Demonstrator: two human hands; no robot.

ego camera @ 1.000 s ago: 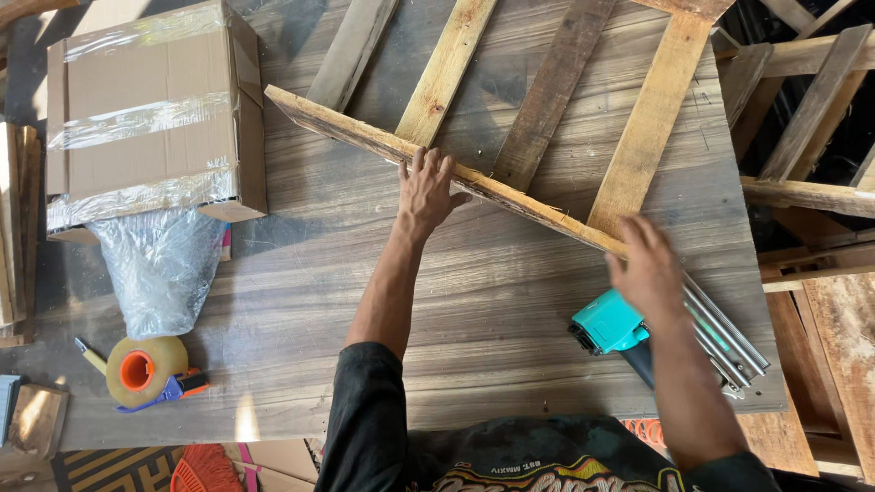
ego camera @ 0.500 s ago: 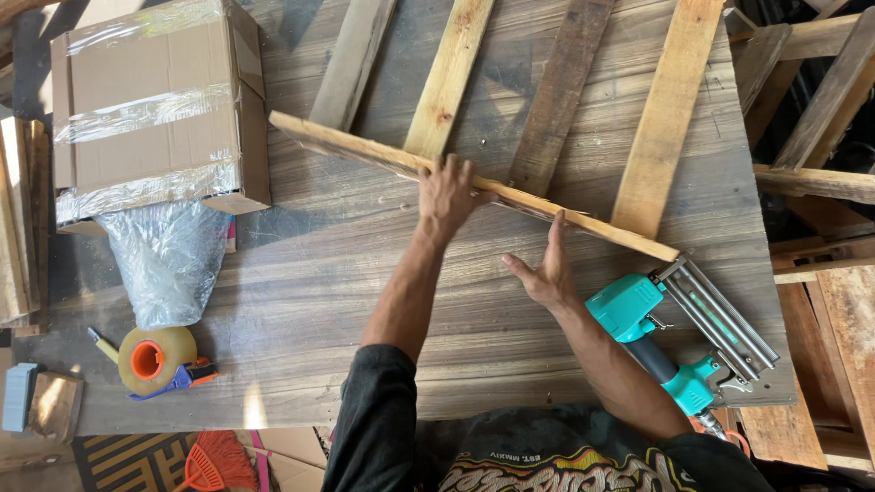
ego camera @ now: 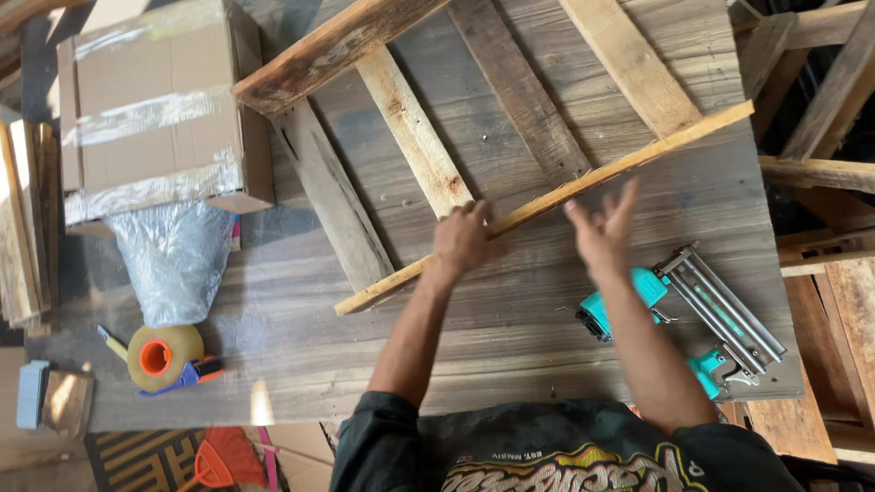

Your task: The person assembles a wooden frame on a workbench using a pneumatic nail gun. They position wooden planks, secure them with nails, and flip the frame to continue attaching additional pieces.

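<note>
A long thin wooden strip (ego camera: 583, 187) lies slantwise across the wooden tabletop (ego camera: 301, 346), its right end higher than its left. My left hand (ego camera: 465, 239) is curled over the strip near its middle. My right hand (ego camera: 602, 232) hovers just below the strip with fingers spread, holding nothing. A teal nail gun (ego camera: 688, 314) lies on the table to the right of my right forearm. Several wider planks (ego camera: 415, 132) lie fanned out under and beyond the strip.
A taped cardboard box (ego camera: 155, 114) sits at the upper left with a clear plastic bag (ego camera: 173, 260) below it. A tape roll on a dispenser (ego camera: 164, 357) rests near the front left edge. Wooden frames (ego camera: 820, 169) stand past the right edge.
The strip has swung round: its right end rose and its left end dropped. My left hand stayed on it. My right hand lifted off the strip and spread its fingers.
</note>
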